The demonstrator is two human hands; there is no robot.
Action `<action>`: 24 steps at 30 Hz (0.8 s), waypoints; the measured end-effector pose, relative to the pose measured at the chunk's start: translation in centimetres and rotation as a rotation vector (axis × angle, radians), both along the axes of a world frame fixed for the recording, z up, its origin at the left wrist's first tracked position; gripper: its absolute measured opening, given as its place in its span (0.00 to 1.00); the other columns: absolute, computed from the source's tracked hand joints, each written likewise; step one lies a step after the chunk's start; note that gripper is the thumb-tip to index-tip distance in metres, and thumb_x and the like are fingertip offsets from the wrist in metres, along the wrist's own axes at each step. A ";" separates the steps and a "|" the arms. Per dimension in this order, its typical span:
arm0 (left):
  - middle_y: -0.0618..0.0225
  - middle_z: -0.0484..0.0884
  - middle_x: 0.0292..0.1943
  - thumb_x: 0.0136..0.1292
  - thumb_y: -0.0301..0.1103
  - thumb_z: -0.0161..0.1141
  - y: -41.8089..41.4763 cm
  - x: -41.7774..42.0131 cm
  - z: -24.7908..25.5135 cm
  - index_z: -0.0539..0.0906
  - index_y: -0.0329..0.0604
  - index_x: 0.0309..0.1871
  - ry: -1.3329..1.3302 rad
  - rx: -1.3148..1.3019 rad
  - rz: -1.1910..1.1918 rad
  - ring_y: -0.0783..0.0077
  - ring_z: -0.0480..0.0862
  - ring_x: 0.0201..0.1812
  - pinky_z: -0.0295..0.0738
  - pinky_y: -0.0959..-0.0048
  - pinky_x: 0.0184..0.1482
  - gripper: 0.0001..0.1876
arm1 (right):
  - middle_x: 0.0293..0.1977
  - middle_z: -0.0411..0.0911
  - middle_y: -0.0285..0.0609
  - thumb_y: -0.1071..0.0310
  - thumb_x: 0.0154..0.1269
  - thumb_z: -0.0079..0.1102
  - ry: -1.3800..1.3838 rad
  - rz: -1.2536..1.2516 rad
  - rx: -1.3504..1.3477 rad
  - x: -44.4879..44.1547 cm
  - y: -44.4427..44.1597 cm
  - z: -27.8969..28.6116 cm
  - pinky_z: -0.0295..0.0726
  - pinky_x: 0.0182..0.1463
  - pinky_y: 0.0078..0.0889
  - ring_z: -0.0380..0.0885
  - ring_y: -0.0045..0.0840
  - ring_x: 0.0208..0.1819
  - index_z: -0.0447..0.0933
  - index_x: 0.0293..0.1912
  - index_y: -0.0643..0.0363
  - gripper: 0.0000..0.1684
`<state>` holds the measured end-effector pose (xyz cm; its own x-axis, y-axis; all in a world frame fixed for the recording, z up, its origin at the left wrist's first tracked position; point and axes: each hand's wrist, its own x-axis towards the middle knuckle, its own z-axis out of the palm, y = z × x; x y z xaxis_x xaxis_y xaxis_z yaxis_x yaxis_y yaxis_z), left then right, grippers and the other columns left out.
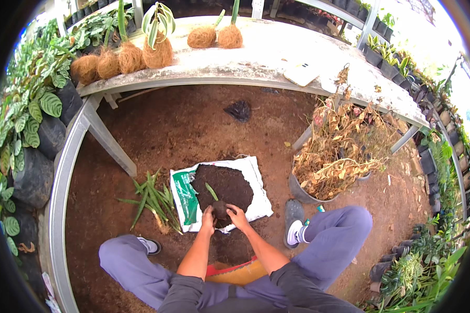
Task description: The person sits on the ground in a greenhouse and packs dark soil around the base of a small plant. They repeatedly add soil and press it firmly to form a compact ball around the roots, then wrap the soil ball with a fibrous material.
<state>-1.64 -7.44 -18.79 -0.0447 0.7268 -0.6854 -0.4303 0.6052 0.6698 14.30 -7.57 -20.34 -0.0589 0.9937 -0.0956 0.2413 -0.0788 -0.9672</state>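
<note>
Between my two hands is a rounded ball of dark soil (220,209), with a single green leaf (211,191) sticking up from it toward the upper left. My left hand (208,220) presses the ball's left side, and my right hand (237,216) cups its right side. Both are over a cut-open white and green plastic sack (263,201) lying on the ground. Dark potting soil (231,182) fills the opening of the sack. A bunch of long-leaved green plants (153,201), roots showing at its lower end, lies just left of the sack.
Ahead stands a pale-topped table (258,58) on metal legs. Several fibre-wrapped root balls (158,53) with plants and a phone-like flat object (301,74) rest on it. At right is a tub (299,191) of dried plants. A black plastic bag (239,110) lies beneath the table.
</note>
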 end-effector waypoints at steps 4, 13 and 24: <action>0.63 0.67 0.71 0.69 0.47 0.53 -0.5 0.1 0.4 0.64 0.55 0.74 0.105 -0.022 0.034 0.54 0.69 0.68 0.63 0.57 0.66 0.31 | 0.39 0.84 0.44 0.68 0.71 0.57 0.201 -0.159 -0.001 1.5 -0.8 -0.7 0.81 0.43 0.28 0.83 0.24 0.37 0.80 0.47 0.68 0.13; 0.65 0.86 0.38 0.68 0.43 0.54 -3.6 -2.1 -4.4 0.79 0.43 0.42 0.159 -0.082 -0.022 0.68 0.87 0.33 0.81 0.72 0.32 0.13 | 0.30 0.84 0.42 0.57 0.67 0.63 0.057 0.319 -0.684 6.6 -6.2 -5.5 0.81 0.30 0.28 0.82 0.24 0.25 0.82 0.40 0.63 0.17; 0.64 0.82 0.51 0.59 0.60 0.66 -9.0 -0.4 -4.8 0.77 0.43 0.58 0.396 -0.244 -1.091 0.66 0.85 0.48 0.80 0.66 0.45 0.34 | 0.43 0.83 0.36 0.46 0.52 0.74 -0.554 0.830 -1.084 6.6 -8.5 -5.3 0.82 0.45 0.37 0.82 0.26 0.38 0.83 0.48 0.56 0.30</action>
